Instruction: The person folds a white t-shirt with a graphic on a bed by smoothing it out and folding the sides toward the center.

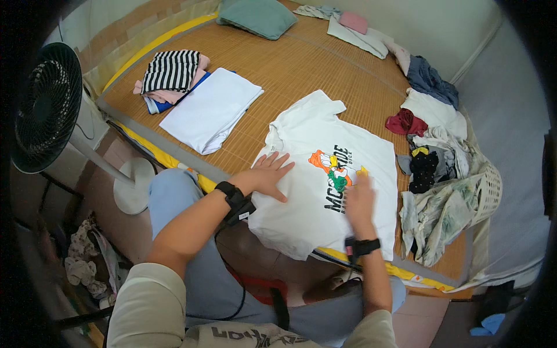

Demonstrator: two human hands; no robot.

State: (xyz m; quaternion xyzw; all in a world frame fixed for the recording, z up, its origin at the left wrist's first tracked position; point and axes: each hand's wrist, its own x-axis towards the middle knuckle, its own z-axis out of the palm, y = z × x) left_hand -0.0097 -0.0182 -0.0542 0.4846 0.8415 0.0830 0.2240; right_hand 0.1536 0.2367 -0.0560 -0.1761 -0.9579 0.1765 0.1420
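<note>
A white T-shirt (296, 217) with a cartoon duck print lies spread out in front of me, its near edge hanging over the side of the mat. My left hand (270, 177) rests flat near the shirt's collar, fingers spread. Over the print is my right hand (361, 200), smeared by motion, so how its fingers are held does not show. Both wrists wear black straps. Left of the shirt lies a folded white garment (212, 107). Beyond that sits a stack of folded clothes with a black-and-white striped piece (171, 69) on top.
A bamboo mat (325, 69) covers the bed. On the right, loose clothes spill around a tipped white basket (490, 191). A green pillow (258, 17) lies at the far side. A standing fan (46, 107) is on the left, its round base on the floor.
</note>
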